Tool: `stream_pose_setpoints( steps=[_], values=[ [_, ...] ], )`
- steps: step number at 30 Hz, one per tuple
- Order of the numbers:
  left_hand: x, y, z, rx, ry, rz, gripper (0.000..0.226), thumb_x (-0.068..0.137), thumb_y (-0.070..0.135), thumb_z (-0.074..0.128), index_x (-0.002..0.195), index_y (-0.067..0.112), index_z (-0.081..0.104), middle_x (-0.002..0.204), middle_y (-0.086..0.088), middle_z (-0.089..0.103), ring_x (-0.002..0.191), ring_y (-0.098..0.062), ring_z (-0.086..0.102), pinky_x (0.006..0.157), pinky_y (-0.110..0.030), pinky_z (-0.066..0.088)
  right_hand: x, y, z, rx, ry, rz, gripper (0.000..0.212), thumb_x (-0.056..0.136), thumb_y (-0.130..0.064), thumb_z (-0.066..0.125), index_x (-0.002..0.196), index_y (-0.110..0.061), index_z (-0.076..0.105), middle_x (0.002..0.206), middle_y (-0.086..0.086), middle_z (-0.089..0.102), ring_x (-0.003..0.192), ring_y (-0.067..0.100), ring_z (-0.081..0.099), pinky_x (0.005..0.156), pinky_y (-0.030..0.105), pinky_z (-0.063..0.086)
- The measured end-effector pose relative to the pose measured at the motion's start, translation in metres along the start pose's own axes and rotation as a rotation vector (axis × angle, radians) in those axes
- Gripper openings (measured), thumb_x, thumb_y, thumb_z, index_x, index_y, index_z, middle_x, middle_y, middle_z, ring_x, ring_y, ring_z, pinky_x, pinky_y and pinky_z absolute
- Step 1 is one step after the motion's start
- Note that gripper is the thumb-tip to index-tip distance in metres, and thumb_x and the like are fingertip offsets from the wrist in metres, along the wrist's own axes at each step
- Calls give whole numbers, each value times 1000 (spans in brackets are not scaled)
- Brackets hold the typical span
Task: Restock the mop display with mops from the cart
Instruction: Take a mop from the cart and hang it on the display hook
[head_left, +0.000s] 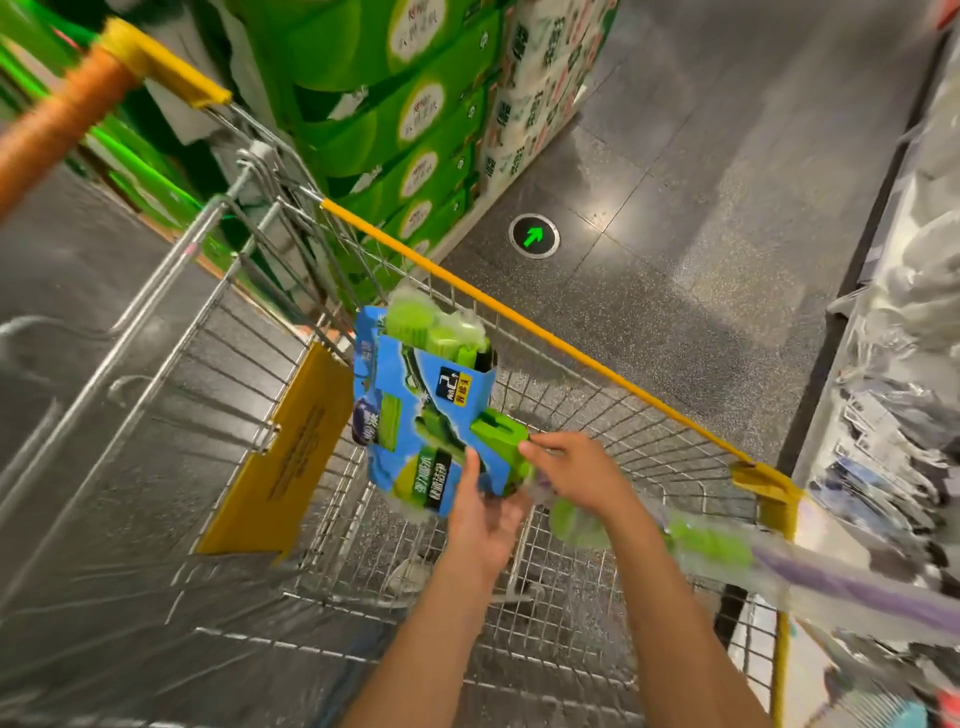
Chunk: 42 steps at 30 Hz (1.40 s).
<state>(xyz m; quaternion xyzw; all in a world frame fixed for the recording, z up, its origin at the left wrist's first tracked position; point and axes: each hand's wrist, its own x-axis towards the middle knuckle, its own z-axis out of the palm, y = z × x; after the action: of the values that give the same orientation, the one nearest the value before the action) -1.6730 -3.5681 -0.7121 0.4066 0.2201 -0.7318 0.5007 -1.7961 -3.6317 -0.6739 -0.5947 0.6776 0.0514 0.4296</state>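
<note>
mop (426, 415) long axis: head over cart (545, 332) middle, handle past right rim | both hands at neck | left hand (480, 512) fingers cupped beneath | right hand (576, 467) fingers clamped on top

Both bare forearms come up from the bottom edge, a bit right of center, angling toward the middle of the frame. Left hand (480, 512) sits just below center, palm turned up-ish, fingers curled and gripping from underneath. Right hand (576, 470) is right beside it, slightly higher, knuckles up, fingers pinched closed toward the left. Hands are nearly touching, wrists fairly straight.
</note>
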Motion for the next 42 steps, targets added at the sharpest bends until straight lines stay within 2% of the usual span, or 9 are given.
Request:
stream_pose_setpoints(
  steps=[8,11,15,17,20,25,35,39,42],
  values=[
    [-72,-1,19,78,-87,54,47,97,40,56,129,7,64,117,-19,73,92,-32,74,84,-45,61,-76,-19,-25,127,121,-89,26,95,-56,56,97,-37,74,73,-14,71,77,11,71,84,43,57],
    [-106,-7,28,80,-135,48,45,100,37,54,130,4,63,114,-19,73,89,-33,75,68,-44,64,-112,-23,-39,176,158,-118,27,96,-53,58,74,-41,66,58,-13,63,71,14,71,81,43,58],
    [-155,-18,41,137,-193,61,43,99,35,55,127,3,64,106,-17,75,85,-31,76,62,-41,62,-167,-27,-54,252,217,-164,23,97,-47,59,96,-30,75,63,-12,64,73,18,72,76,39,56],
    [-181,-24,46,190,-219,67,43,97,36,57,125,3,65,108,-18,75,87,-32,76,66,-45,64,-194,-24,-60,289,256,-182,25,98,-45,59,103,-28,77,58,-20,62,65,5,68,64,28,50],
    [-218,-36,51,275,-256,92,38,97,35,58,118,5,69,111,-17,74,89,-32,75,74,-47,64,-235,-17,-65,356,335,-212,19,99,-40,59,86,-41,72,53,-23,59,51,-10,54,53,11,41],
    [-273,-56,56,406,-288,109,25,98,32,60,107,11,71,100,-11,77,78,-25,76,66,-41,64,-302,-5,-66,521,432,-190,28,99,-42,59,76,-39,75,60,-14,65,57,-1,58,61,23,48],
    [-380,-102,49,588,-432,49,22,92,26,70,105,8,70,102,-20,76,74,-31,76,59,-40,62,-450,11,-58,665,675,-222,34,100,-37,59,70,-44,75,71,-18,73,64,-4,66,57,13,49],
    [-412,-116,42,738,-499,69,42,77,33,76,112,11,71,105,-16,76,83,-30,75,66,-41,62,-500,20,-46,776,718,-183,28,99,-42,58,77,-39,76,76,3,76,64,10,70,58,21,53],
    [-431,-125,40,843,-583,99,51,71,37,78,115,14,69,104,-11,78,88,-28,77,63,-38,62,-530,24,-36,929,801,-142,20,97,-39,64,84,-32,78,76,-2,77,65,7,72,54,15,50]
  ],
)
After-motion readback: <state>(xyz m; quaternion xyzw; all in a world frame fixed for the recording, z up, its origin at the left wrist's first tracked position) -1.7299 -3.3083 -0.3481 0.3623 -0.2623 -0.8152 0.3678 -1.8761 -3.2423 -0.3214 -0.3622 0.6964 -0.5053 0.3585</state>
